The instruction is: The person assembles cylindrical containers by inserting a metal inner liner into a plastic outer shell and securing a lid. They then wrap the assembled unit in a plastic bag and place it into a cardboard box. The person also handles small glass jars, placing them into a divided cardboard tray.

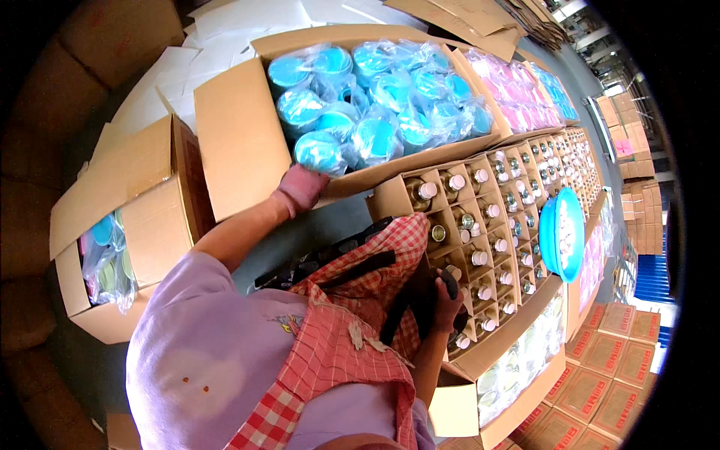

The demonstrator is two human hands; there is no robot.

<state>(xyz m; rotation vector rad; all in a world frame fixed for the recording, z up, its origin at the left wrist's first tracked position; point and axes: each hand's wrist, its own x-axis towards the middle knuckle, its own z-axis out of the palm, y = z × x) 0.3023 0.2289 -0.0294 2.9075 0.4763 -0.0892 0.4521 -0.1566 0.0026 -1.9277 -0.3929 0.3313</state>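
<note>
My left hand (302, 187), in a pinkish glove, grips the near left corner of a large open carton (420, 159). Blue-lidded containers (373, 141) in clear plastic bags fill that carton. My right hand (448, 306) is closed around a small dark thing (448, 285) whose kind I cannot make out. It is just over the near left side of a divided carton (390, 196) of glass bottles. Most of these bottles (478, 258) carry white caps; one (438, 233) near the left edge shows an open-looking top.
A blue basin (551, 238) of small white pieces rests on the bottle cartons. Cartons of pink-bagged goods (517, 94) stand beyond. At left is an open carton (150, 225) with bagged containers. Stacked brown boxes (600, 360) stand at lower right, and a carton of clear-wrapped goods (517, 367) nearby.
</note>
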